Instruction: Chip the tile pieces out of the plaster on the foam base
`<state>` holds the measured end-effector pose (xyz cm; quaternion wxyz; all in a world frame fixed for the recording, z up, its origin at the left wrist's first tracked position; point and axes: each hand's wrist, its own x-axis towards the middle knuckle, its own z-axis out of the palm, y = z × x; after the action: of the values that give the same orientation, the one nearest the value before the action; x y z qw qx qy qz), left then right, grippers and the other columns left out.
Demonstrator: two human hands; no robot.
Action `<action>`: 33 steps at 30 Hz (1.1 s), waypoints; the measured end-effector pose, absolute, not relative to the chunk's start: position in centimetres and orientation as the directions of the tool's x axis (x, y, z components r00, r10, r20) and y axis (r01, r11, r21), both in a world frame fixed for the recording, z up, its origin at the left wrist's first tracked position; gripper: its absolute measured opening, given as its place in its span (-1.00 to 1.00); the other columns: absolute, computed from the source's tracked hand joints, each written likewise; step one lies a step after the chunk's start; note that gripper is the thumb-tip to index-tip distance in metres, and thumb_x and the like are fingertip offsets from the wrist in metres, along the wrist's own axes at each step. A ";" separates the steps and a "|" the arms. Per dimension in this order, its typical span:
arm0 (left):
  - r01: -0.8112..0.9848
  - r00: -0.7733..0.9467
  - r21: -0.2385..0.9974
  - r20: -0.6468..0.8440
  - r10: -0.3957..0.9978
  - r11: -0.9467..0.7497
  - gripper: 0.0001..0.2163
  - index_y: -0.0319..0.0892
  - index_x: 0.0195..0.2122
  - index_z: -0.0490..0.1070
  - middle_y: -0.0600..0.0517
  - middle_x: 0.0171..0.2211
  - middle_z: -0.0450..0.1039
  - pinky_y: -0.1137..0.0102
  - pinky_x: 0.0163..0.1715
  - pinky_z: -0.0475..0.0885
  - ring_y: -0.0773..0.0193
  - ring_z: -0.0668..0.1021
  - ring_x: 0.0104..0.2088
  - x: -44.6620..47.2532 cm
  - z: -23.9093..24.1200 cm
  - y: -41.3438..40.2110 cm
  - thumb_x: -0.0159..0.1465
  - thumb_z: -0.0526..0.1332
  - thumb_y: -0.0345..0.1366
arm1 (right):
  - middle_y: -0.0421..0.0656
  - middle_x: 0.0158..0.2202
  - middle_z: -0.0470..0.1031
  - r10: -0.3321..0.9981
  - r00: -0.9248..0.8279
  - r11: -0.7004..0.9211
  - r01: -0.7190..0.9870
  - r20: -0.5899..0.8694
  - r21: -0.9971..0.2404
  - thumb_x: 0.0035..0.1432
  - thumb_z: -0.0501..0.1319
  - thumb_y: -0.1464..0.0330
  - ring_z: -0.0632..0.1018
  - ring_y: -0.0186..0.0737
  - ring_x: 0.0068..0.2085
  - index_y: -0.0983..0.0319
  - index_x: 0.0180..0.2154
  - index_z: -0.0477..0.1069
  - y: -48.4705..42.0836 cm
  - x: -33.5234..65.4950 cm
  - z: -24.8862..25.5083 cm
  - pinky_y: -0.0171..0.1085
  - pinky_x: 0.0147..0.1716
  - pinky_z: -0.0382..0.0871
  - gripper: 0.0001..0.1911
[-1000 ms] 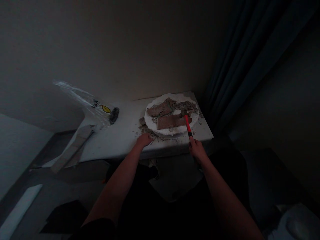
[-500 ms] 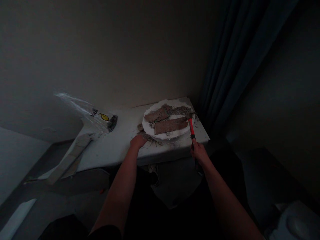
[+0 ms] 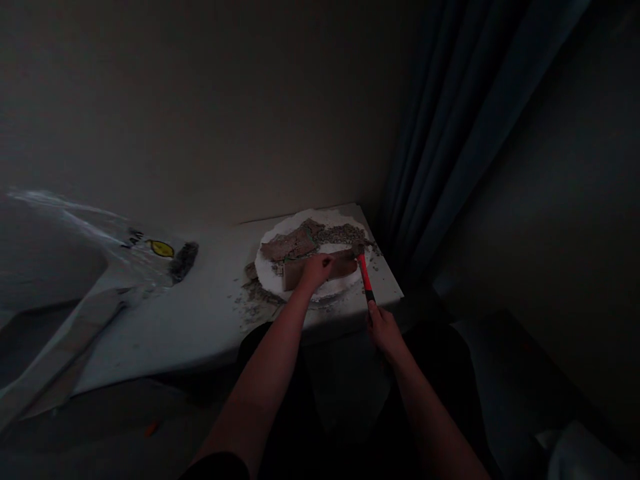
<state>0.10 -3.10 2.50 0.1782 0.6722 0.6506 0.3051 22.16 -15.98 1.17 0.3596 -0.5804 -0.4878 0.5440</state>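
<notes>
My right hand (image 3: 384,328) grips the dark lower end of a red-and-black hammer (image 3: 366,275). The hammer's head rests at the right end of a flat brown slab (image 3: 293,275). Over the slab's middle is my left hand (image 3: 318,269), its fingers curled in a pinch; what they hold, if anything, is too dark to make out. Beneath lies a round white board (image 3: 337,217) with an uneven rim. A rough brown piece (image 3: 290,245) and a patch of grey gravel-like bits (image 3: 344,235) lie on the board behind the slab.
Crumbs and broken bits (image 3: 257,293) lie on the white-covered table (image 3: 210,327) left of the board. A clear plastic bag (image 3: 115,233) with a yellow print stands farther left, near long flat strips (image 3: 70,343). A dark blue curtain (image 3: 445,140) hangs at the right.
My left hand has moved from the bits at the board's left edge up and right onto the slab. The right hand still holds the hammer near the slab's right end. The view has shifted right.
</notes>
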 end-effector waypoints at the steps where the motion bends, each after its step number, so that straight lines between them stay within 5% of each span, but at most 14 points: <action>1: 0.775 -0.018 0.624 0.183 0.983 -0.102 -0.80 -0.20 -0.24 0.57 -0.06 -0.24 0.60 0.36 -0.15 0.43 0.22 0.58 -0.24 0.6 2.3 -2.6 0.23 0.17 -0.30 | -0.28 -0.70 0.22 0.951 -0.067 -0.288 0.156 -0.301 -0.945 0.22 -0.04 -0.13 0.26 -0.35 -0.66 0.20 -0.50 0.28 -15.9 22.1 1.2 -0.34 -0.63 0.10 -0.43; 13: 0.758 -0.068 0.648 0.196 0.978 -0.077 -0.72 -0.20 -0.30 0.55 -0.07 -0.32 0.59 0.36 -0.25 0.38 0.21 0.56 -0.30 0.0 1.6 0.5 0.28 0.11 -0.15 | -0.36 -0.72 0.14 0.871 -0.074 -0.491 -0.067 -0.486 -0.869 0.10 0.06 -0.21 0.17 -0.42 -0.73 0.19 -0.49 0.26 -15.1 21.9 2.3 -0.37 -0.75 0.03 -0.41; 33: 0.773 -0.049 0.631 0.171 0.984 -0.071 -0.76 -0.16 -0.37 0.51 -0.01 -0.41 0.57 0.40 -0.34 0.32 0.24 0.53 -0.36 0.3 1.8 -0.4 0.27 0.11 -0.18 | -0.37 -0.72 0.13 0.878 -0.076 -0.476 -0.026 -0.474 -0.879 0.15 0.03 -0.18 0.16 -0.42 -0.73 0.19 -0.47 0.25 -15.5 22.1 2.1 -0.37 -0.74 0.04 -0.44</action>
<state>0.33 -0.43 1.78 0.1754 0.6668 0.6586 0.3014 22.14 -15.47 2.09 0.3560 -0.5792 -0.3674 0.6346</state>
